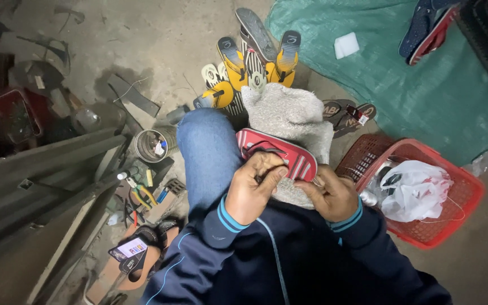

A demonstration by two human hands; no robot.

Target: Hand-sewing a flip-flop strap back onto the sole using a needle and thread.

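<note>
A red flip-flop (289, 153) with white stripes lies on a grey towel (289, 113) spread over my lap. My left hand (252, 186) grips the near end of the flip-flop, fingers curled over its edge. My right hand (331, 195) is closed just beside it at the sandal's lower right rim, pinching something thin that I cannot make out. My knee in blue jeans (207, 149) sticks out to the left of the sandal.
Several yellow and grey flip-flops (252, 65) are piled on the concrete ahead. A red plastic basket (453, 212) with a white bag sits at right on a green tarp (425, 79). A metal tin (151, 145), pliers (139, 195) and a phone (129, 247) lie at left.
</note>
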